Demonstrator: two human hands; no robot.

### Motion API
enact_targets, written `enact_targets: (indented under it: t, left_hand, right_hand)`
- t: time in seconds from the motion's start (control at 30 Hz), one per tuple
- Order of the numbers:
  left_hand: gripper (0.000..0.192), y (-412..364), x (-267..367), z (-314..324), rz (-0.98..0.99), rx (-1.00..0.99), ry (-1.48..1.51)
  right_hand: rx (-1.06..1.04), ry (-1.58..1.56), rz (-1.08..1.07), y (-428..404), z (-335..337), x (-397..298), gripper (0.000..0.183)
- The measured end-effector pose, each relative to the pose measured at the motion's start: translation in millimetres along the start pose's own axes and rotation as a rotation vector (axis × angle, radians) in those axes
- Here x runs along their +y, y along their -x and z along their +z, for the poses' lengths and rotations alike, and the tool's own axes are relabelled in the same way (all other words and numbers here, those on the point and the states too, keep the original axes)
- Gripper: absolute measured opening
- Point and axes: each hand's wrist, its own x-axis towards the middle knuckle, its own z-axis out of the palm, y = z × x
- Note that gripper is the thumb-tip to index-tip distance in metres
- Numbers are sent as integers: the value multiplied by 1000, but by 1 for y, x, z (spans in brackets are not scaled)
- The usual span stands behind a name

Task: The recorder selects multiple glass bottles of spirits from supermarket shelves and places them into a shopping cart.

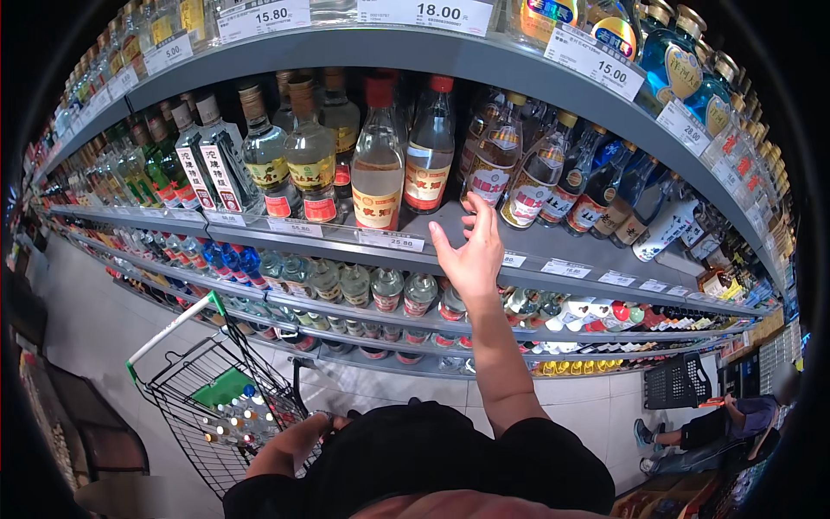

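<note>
My right hand (474, 246) is raised to the middle shelf (441, 227), fingers apart and nothing in it. Its fingertips are just in front of a clear glass liquor bottle (493, 159) with a gold cap and a pale label. Whether they touch it, I cannot tell. To the left stand a red-capped bottle (429, 149) and a larger red-capped bottle (376, 162) at the shelf's edge. My left hand (338, 423) is low, beside the wire shopping cart (194, 454). My body partly hides it, so its grip cannot be made out.
Several bottles (243, 415) are in the cart. An upper shelf edge (389, 48) with price tags overhangs the bottles. Lower shelves hold rows of bottles (389, 289). At the right, another person (720, 425) stands near a black basket (677, 383). A dark display stand (97, 415) is at the left.
</note>
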Motion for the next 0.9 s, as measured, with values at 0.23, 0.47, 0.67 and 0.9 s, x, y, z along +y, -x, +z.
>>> enact_targets:
  t: [0.23,0.47,0.67,0.9]
  left_hand:
    - [53,-1,-15,9,-13,8,37]
    - [55,-2,-25,12,-20,21,79]
    - [56,-3,-26,13,-29,41,103]
    - [58,-13,-27,15,-38,59,130]
  right_hand:
    - [-10,-18,-10,-2,-2,-5,66]
    - [79,-23,-39,-9,-1,4,62]
    - [85,5,-60,-8,-1,1,63]
    - [68,58,-102,-6,-2,-10,59]
